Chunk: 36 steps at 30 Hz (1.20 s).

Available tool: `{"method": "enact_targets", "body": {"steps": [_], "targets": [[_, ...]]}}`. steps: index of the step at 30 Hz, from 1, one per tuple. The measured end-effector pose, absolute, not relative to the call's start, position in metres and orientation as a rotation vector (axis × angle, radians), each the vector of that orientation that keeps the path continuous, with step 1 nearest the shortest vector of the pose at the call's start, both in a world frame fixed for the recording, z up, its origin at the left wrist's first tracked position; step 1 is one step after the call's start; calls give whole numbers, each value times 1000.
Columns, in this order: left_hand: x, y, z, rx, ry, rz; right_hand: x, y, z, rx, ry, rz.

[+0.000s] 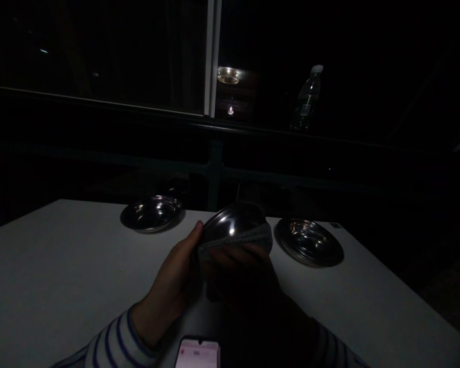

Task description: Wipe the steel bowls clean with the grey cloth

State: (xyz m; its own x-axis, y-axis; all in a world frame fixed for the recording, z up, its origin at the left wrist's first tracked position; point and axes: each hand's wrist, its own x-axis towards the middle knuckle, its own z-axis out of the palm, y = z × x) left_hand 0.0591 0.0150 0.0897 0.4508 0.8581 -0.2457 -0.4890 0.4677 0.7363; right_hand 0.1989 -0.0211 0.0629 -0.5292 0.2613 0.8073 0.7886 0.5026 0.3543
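Note:
Tilted above the middle of the white table is a shiny metal bowl. My left hand grips its left rim, the thumb lying along the edge. A grey cloth lies over the near side of the bowl, and my right hand presses it there with bent fingers. Deep shadow hides much of my right hand and the lower part of the cloth.
One metal dish sits at the table's back left; a stack of similar dishes is at the right. A lit phone lies at the front of the table. Behind, a plastic bottle stands near a window frame.

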Motion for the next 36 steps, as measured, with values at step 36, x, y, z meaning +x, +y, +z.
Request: {"method": "enact_targets", "body": {"steps": [36], "targets": [[65,14,76,794,742,1038,212,-13,71,-1045,-1952,-683]]}}
